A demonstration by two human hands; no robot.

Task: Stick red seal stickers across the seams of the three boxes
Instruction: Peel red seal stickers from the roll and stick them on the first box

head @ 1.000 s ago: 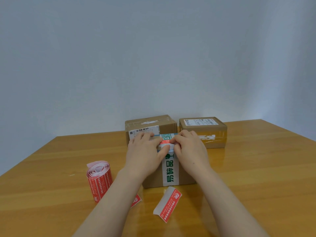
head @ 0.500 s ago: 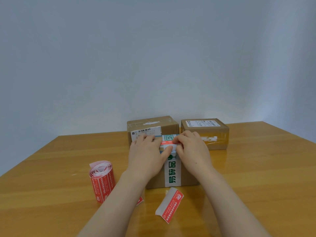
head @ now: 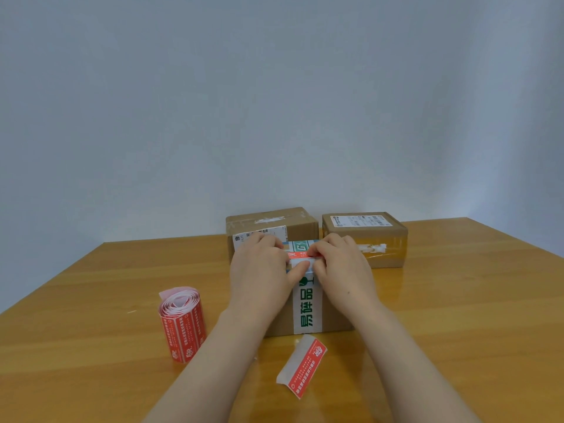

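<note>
Currently, the left grip [head: 259,270] lies wide and flat on top of the near box [head: 334,317]. Its fingers are straight, and the thumb reaches toward 3 o'clock to press the white lower margin of the red seal sticker [head: 297,255]. The right grip [head: 341,267] is narrow: curled fingertips and thumb pinch the sticker's 3 o'clock end.

The sticker is a thin paper strip, red with white print too fine to read. It lies crosswise on the box top, over a white tape band [head: 306,306].

The near box is rectangular, matte brown cardboard. The band runs down its front face and carries green characters, "易碎品", set sideways.

From the near box:
- 8 o'clock: the sticker roll [head: 182,323] stands on end. It is a loose coil with a red printed outer face and a pale liner.
- 6 o'clock: a loose sticker strip [head: 302,366] lies curled, red with a white edge.
- 11 o'clock: the rear left box [head: 300,227], cardboard, bears a white barcode label.
- 1 o'clock: the rear right box [head: 393,239], cardboard, has a white top label and a glossy clear tape band.

The table [head: 457,315] is glossy, honey-coloured wood grain.
</note>
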